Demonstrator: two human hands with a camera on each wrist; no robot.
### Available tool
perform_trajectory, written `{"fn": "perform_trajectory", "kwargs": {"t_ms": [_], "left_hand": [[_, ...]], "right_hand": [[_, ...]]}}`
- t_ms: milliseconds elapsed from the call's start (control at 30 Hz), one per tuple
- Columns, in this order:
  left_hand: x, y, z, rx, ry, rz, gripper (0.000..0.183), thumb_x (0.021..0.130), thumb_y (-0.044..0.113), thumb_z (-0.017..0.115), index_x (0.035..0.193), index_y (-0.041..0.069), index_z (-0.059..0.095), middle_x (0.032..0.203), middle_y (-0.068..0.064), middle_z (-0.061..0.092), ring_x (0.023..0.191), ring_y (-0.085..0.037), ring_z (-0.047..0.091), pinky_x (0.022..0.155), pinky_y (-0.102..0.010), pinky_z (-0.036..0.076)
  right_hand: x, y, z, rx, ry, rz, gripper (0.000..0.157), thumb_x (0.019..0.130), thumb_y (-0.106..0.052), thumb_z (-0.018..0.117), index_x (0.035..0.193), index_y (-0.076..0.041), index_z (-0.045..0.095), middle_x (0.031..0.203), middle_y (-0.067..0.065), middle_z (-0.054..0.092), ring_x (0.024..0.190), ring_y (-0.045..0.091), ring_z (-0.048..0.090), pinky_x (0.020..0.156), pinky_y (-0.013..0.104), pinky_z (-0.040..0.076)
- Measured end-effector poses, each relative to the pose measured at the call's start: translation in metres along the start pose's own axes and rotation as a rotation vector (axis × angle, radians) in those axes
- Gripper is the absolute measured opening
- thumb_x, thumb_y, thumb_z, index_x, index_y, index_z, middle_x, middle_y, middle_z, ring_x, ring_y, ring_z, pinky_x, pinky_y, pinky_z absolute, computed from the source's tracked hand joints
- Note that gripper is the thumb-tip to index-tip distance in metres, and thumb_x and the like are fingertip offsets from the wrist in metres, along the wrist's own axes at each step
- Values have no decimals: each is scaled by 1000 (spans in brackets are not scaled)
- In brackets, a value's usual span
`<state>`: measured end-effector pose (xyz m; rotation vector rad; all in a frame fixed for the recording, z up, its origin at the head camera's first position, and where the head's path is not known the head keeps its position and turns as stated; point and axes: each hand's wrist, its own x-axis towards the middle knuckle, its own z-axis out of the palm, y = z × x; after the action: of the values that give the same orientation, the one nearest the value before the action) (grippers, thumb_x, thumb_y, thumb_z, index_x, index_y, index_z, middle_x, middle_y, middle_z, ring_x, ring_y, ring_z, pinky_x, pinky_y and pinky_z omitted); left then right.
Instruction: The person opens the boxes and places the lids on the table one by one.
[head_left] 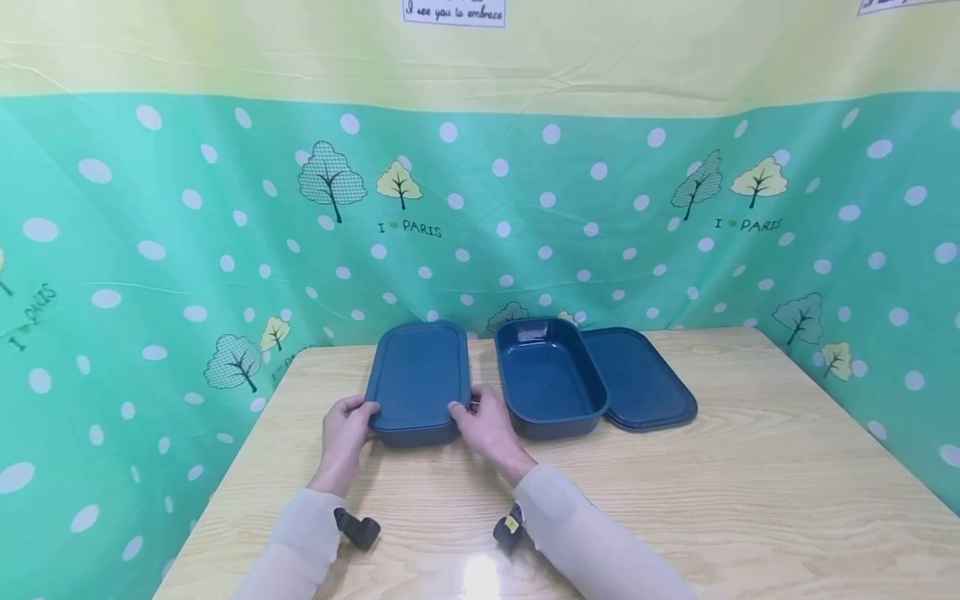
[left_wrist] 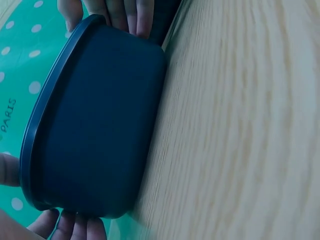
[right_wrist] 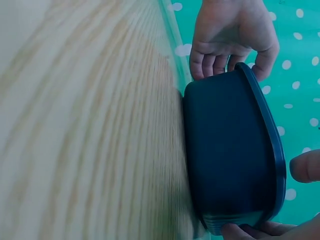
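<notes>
On the left of the table in the head view lies a dark blue rectangular food container (head_left: 420, 375) with a flat lid on it. Both hands grip its near end from the sides. My left hand (head_left: 342, 437) has its thumb at the lid's left edge, with the fingers down along the side wall. Opposite it, my right hand (head_left: 487, 427) holds the right near corner, thumb on the lid's rim. The left wrist view shows the container's near wall (left_wrist: 100, 125) low against the tabletop, fingers at both ends.
Just right of it stands a dark blue open container (head_left: 551, 379) without contents. A dark blue lid (head_left: 652, 387) lies partly behind that container's right side. The wooden table (head_left: 675, 517) ends at a green dotted curtain (head_left: 525, 250) at the back.
</notes>
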<state>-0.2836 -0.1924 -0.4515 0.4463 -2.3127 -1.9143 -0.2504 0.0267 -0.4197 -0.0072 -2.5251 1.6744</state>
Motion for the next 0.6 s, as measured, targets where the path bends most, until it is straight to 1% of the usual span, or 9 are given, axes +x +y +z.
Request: {"fn": "perform_trajectory", "kwargs": {"t_ms": [33, 100, 167, 200, 233, 333, 467, 600], "left_hand": [[-1, 1, 0, -6, -4, 9, 55, 85, 37, 57, 127, 5, 43, 123, -16, 48, 107, -24, 51, 73, -24, 47], [-4, 4, 0, -18, 7, 5, 53, 85, 34, 57, 127, 4, 43, 123, -16, 49, 109, -25, 50, 79, -28, 48], [-16, 15, 0, -29, 8, -1, 51, 85, 28, 56, 127, 2, 42, 123, -18, 48, 110, -27, 49, 87, -34, 45], [-19, 19, 0, -39, 3, -2, 51, 85, 25, 56, 127, 1, 41, 123, -19, 48, 111, -28, 49, 90, -37, 43], [-21, 21, 0, -45, -1, 0, 50, 86, 23, 55, 128, 0, 40, 122, -20, 47, 111, -29, 48, 91, -39, 42], [-24, 25, 0, -45, -2, -9, 47, 86, 18, 54, 127, 0, 41, 120, -19, 48, 108, -27, 50, 89, -39, 43], [-23, 26, 2, -45, -6, -10, 46, 86, 18, 53, 127, 0, 41, 119, -17, 49, 107, -26, 50, 89, -38, 43], [-22, 26, 3, -51, -14, -8, 45, 86, 17, 53, 127, 0, 40, 118, -17, 48, 107, -27, 49, 90, -38, 42]], "right_hand": [[0, 0, 1, -1, -3, 2, 44, 86, -28, 58, 119, 0, 47, 113, 13, 53, 104, 24, 53, 88, 35, 44], [1, 0, 2, -2, -10, 5, 45, 86, -28, 58, 119, 0, 46, 114, 13, 53, 105, 23, 52, 88, 35, 44], [2, 2, 2, -4, -14, 3, 45, 86, -28, 58, 119, 0, 46, 114, 13, 53, 105, 23, 52, 88, 35, 44], [2, 2, 3, -5, -16, 5, 45, 86, -28, 58, 120, -1, 46, 114, 13, 53, 105, 23, 52, 88, 34, 44], [2, 2, 3, -7, -17, 6, 46, 85, -28, 58, 119, -1, 46, 114, 13, 53, 105, 23, 52, 88, 35, 44], [2, 3, 4, -5, -16, 16, 46, 85, -28, 59, 120, -2, 45, 114, 12, 53, 105, 22, 52, 89, 34, 44], [3, 3, 3, 7, -13, 39, 47, 85, -29, 60, 121, -3, 44, 115, 10, 53, 106, 21, 52, 89, 33, 44], [3, 3, 2, 10, -14, 41, 48, 85, -29, 60, 122, -4, 43, 115, 10, 53, 106, 21, 52, 89, 33, 44]]}}
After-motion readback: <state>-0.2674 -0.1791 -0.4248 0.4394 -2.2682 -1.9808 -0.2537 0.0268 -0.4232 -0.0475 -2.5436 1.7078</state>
